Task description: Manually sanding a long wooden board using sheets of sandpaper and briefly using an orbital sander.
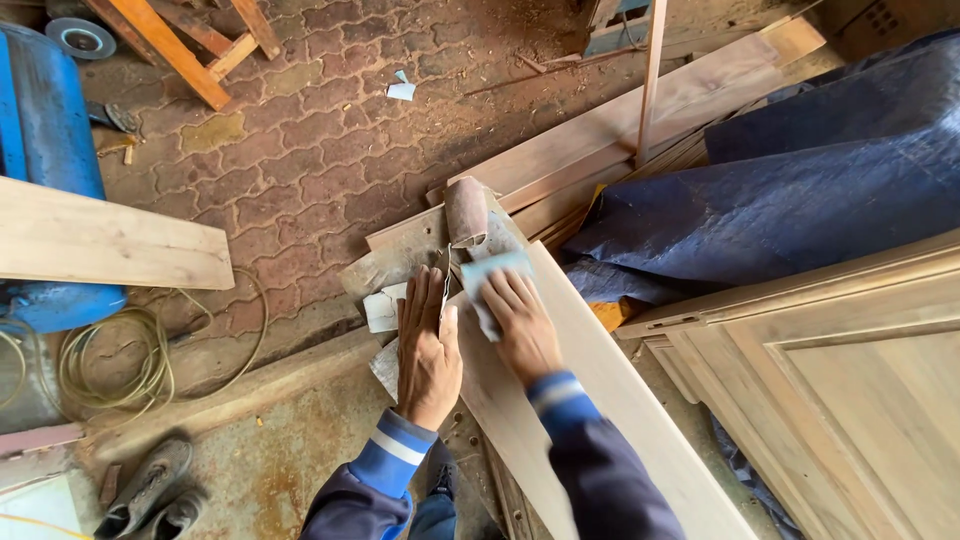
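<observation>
left hand [428,345]: I'm laying it flat, palm down, fingers straight and together, open and gripping nothing, on the near-left edge of the plank [590,400].
right hand [520,325]: I'm pressing it down on a sheet of sandpaper [490,275], fingers spread over it; it's pinning the sheet to the board rather than closing around it.
sandpaper: pale blue-grey sheet, lying on the top face of the plank near its far end, sticking out past my fingertips.
plank: long pale board, running from the far end by the roll down toward the bottom edge of the view, lying across a stack of boards [600,140].
roll [466,210]: brownish roll of sandpaper, standing at the far end of the plank, just beyond the sheet, apart from both hands.
scraps [382,308]: pale torn pieces lying just left of my left hand, off the plank's left edge.
tarp [790,190]: dark blue, covering the stack to the right of the plank.
door panel [850,370]: unfinished wood, lying to the right, near the plank's right edge.
floor [300,160]: brick paving, with a coiled hose [120,360] to the left and shoes [150,490] at the bottom left corner.
</observation>
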